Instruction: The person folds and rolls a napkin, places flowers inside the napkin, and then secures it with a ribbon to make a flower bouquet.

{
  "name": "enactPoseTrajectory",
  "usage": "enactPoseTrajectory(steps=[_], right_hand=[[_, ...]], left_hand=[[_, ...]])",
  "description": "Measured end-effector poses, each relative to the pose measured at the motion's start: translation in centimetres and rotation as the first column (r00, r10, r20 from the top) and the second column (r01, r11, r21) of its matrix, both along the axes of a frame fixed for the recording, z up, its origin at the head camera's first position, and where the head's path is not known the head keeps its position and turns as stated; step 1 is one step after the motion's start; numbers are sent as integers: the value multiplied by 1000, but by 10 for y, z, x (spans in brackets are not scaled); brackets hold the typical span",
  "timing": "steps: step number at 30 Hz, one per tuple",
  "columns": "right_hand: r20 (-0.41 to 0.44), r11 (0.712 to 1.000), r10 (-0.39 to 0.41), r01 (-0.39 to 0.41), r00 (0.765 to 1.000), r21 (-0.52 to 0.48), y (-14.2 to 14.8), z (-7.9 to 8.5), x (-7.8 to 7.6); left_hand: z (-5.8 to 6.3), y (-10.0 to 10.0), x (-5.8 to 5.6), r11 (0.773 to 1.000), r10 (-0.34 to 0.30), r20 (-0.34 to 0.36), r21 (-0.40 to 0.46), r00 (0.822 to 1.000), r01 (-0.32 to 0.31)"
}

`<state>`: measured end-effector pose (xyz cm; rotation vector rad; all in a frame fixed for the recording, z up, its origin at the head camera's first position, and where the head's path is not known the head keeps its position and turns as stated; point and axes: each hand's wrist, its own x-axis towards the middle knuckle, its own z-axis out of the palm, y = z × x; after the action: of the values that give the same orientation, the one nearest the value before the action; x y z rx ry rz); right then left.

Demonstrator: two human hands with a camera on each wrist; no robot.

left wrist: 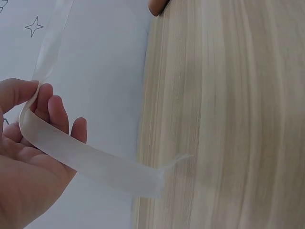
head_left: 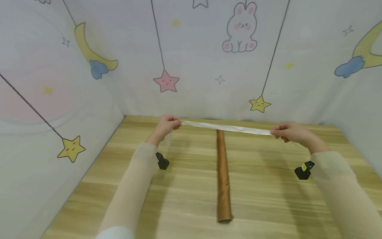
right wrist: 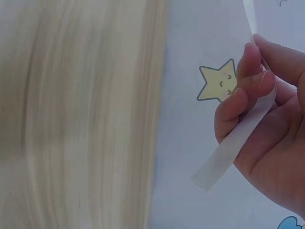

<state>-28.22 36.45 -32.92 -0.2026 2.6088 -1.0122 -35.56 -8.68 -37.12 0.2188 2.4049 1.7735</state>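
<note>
A white ribbon is stretched nearly level between both hands, over the far part of the table. My left hand pinches it between thumb and forefinger. In the left wrist view the ribbon's loose tail hangs past the palm and ends in frayed threads. My right hand pinches the other side, and a shorter tail shows below those fingers in the right wrist view. Under the ribbon, a brown rolled-up cloth lies lengthwise on the table, its far end overlapped by the ribbon in the head view.
The wood-grain table meets a pale cloth backdrop printed with stars, moons and a rabbit, which also closes in both sides. Black wrist cameras sit at the cuffs of both sleeves.
</note>
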Motion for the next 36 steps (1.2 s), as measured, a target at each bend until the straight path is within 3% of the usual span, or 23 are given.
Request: enactPoseTrajectory(steps=[4, 10, 24, 36], right_hand=[[10, 1000, -11, 12, 1000, -26, -2, -1, -9], [-6, 998, -37, 36, 999, -47, 2, -10, -22], [-7, 983, -143, 141, 990, -120, -6, -34, -45], [-6, 954, -268, 265, 963, -142, -20, -45, -66]], left_hand=[[0, 0, -4, 1000, 14, 11, 5, 1000, -14], [-15, 1, -17, 997, 53, 17, 48, 998, -54], [-37, 9, -36, 988, 150, 99, 23, 984, -153], [-39, 21, -54, 983, 177, 103, 37, 979, -181]])
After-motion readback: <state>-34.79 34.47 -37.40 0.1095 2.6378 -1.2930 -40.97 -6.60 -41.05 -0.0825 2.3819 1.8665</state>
